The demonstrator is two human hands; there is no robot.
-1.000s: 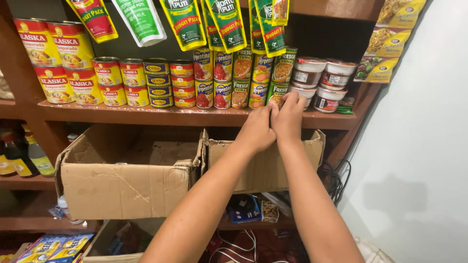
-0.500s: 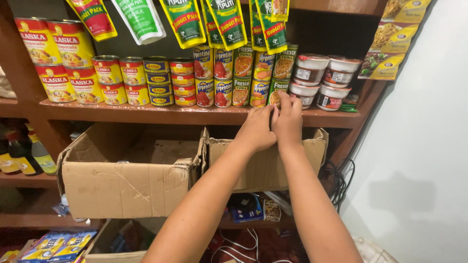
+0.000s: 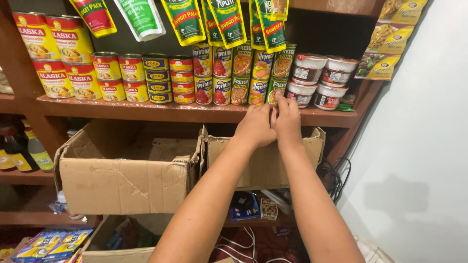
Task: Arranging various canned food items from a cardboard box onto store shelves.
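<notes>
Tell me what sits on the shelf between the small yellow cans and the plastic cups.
Head view: two-high stacks of flat cans, then tall cans; both hands, left hand and right hand, reach the rightmost tall can.

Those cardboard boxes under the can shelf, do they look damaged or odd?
Yes. The left cardboard box is creased, its front wall crumpled and flaps bent. The right box has ragged top edges. The stacked cans above look orderly.

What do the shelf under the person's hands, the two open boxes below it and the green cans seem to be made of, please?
Shelf: apparently wood, reddish-brown with a slight sheen, likely varnished.
Left box and right box: brown corrugated cardboard, matte, creased, with bent flaps.
Green cans: probably metal, judging by the ridged rims, wrapped in glossy printed labels.
Both the left hand and right hand rest at the shelf edge.
</notes>
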